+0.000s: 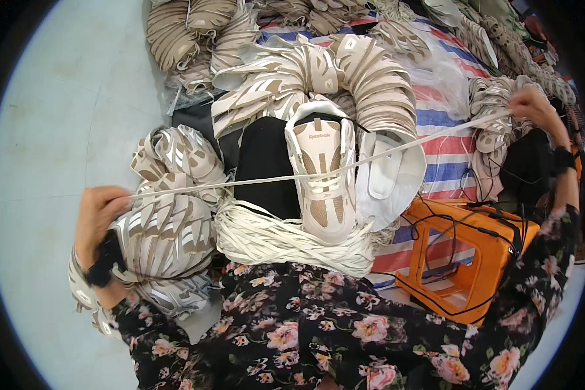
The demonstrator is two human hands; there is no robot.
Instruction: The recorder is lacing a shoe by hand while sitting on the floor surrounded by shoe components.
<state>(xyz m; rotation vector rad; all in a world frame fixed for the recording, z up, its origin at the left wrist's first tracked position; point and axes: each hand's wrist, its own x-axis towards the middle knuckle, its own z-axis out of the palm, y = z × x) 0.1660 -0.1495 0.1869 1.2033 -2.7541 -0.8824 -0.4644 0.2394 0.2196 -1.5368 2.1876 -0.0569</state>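
Note:
A cream shoelace [240, 182] is pulled taut between my two hands, crossing above a beige and white shoe upper [324, 172]. My left hand [97, 214] is closed on one end, out at the left. Far to the right and higher up, my right hand [533, 107] pinches the other end. The lace passes through the lower eyelets of the upper, which lies with its toe toward me and its tongue away. Beneath its toe rests a thick bundle of cream laces [286, 237]. A black pad [263, 166] is just left of the upper.
Strung stacks of shoe uppers [377, 78] curve behind the work, with another pile [169, 227] under my left forearm. An orange plastic stool [461, 260] with black cords stands at the right. Striped red, white and blue sheeting [439, 153] lies beneath. Pale floor [52, 130] spreads leftward.

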